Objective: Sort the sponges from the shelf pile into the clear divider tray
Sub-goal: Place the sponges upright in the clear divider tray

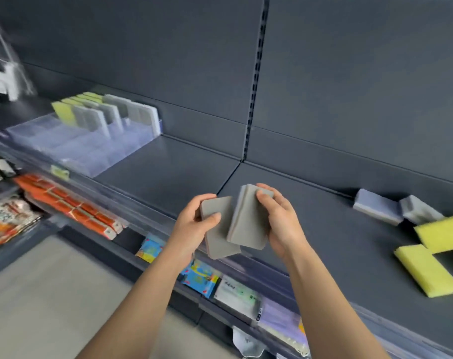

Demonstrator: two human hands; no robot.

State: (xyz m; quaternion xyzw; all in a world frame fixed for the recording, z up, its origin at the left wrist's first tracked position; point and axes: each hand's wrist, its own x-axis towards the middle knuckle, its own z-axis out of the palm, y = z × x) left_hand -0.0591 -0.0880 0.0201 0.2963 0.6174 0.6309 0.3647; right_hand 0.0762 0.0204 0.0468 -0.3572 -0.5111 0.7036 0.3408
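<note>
My left hand (194,224) grips a grey sponge (219,234) by its upper end. My right hand (280,218) holds a second grey sponge (248,224) upright, overlapping the first. Both sit above the front edge of the dark shelf (168,177). The clear divider tray (72,146) stands at the shelf's far left, with yellow sponges (64,112) and grey sponges (96,120) upright in its back slots. At the right lies the pile: two grey sponges (378,209) and two yellow sponges (427,270).
A lower shelf holds orange packets (72,206), blue packets (199,278) and white packets (235,294). A clear strip runs along the shelf's front edge (142,216). The grey back panel has a slotted upright (256,73). Pale floor (51,294) lies bottom left.
</note>
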